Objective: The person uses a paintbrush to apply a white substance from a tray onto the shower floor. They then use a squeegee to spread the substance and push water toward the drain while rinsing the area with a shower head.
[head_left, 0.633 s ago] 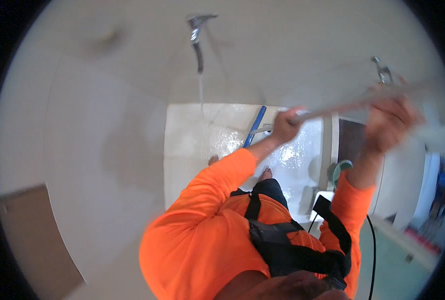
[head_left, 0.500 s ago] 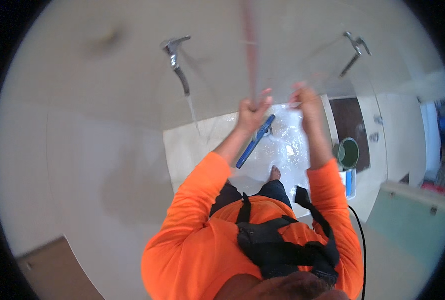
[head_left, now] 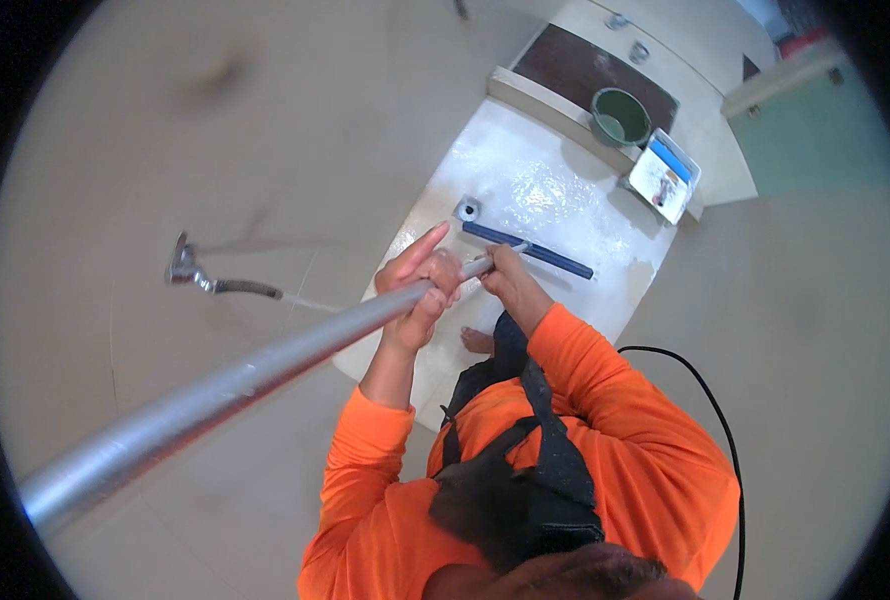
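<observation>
A floor squeegee with a long silver pole (head_left: 255,372) and a dark blue head (head_left: 565,262) slants across the view. Its head lies on the wet white floor (head_left: 525,165), close to a round drain (head_left: 468,208). My left hand (head_left: 420,285) is wrapped loosely around the pole, with some fingers stretched along the far side. Lower down, nearer the head, my right hand (head_left: 512,280) grips the same pole.
A chrome tap (head_left: 187,268) with a short grey hose runs water on the left wall. Beyond the floor, by a low ledge (head_left: 555,108), stand a green bucket (head_left: 620,118) and a white tray (head_left: 665,178). A black cable (head_left: 705,390) hangs at my right side.
My right hand was off the pole and now grips it below my left. The view has turned, the pole leans toward the lower left, and the drain beside the squeegee head shows more fully.
</observation>
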`<state>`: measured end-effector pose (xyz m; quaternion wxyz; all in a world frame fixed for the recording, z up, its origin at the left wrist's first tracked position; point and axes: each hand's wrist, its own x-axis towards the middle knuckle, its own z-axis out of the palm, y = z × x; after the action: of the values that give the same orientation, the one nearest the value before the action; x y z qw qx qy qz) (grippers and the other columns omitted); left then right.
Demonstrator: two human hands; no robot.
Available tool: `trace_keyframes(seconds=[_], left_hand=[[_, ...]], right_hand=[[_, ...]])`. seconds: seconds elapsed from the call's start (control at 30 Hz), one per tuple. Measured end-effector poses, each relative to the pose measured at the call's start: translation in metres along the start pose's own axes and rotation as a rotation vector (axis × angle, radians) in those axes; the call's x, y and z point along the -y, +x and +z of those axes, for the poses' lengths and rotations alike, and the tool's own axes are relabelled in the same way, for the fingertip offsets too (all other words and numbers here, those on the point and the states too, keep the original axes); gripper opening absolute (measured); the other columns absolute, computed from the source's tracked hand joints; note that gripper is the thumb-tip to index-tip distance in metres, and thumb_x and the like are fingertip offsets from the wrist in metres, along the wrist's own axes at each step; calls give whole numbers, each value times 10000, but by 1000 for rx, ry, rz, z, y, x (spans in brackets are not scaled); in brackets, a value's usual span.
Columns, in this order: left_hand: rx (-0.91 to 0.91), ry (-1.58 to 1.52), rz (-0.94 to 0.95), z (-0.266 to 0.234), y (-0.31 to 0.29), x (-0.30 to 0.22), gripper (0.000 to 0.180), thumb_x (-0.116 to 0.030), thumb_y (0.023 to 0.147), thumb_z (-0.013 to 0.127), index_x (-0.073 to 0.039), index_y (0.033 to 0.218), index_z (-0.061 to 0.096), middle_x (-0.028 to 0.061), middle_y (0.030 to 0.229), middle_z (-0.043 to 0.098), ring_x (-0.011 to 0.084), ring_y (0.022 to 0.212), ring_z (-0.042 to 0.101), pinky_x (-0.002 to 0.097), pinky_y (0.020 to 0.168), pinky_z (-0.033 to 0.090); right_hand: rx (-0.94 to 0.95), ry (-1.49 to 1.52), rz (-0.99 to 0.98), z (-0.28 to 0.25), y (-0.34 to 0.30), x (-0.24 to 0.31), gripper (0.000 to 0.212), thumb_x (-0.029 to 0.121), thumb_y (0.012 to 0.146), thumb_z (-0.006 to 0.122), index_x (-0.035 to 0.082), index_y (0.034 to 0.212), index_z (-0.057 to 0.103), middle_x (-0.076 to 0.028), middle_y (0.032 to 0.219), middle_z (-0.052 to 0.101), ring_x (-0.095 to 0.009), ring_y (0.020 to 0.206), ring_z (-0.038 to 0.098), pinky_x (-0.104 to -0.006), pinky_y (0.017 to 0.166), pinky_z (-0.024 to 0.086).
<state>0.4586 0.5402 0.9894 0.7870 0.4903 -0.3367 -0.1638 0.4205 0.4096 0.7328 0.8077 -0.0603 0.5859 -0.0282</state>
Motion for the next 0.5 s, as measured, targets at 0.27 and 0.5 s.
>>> trace_keyframes(seconds=[0.27, 0.5], left_hand=[[-359, -1, -21, 58, 58, -38, 440, -295, 972, 451, -46, 1334, 425, -19, 677, 418, 82, 571, 454, 268, 549, 451], [-149, -351, -237, 32, 125, 35, 461, -468, 979, 345, -70, 963, 577, -13, 599, 388, 103, 544, 425, 264, 516, 401]], right_hand=[[-187, 555, -41, -61, 2, 68, 119, 100, 909, 445, 65, 987, 362, -87, 831, 406, -192, 618, 440, -356, 524, 456], [-389, 777, -140, -101, 38, 123, 142, 175, 913, 399, 85, 1019, 367, -53, 772, 427, -165, 566, 456, -315, 499, 466]])
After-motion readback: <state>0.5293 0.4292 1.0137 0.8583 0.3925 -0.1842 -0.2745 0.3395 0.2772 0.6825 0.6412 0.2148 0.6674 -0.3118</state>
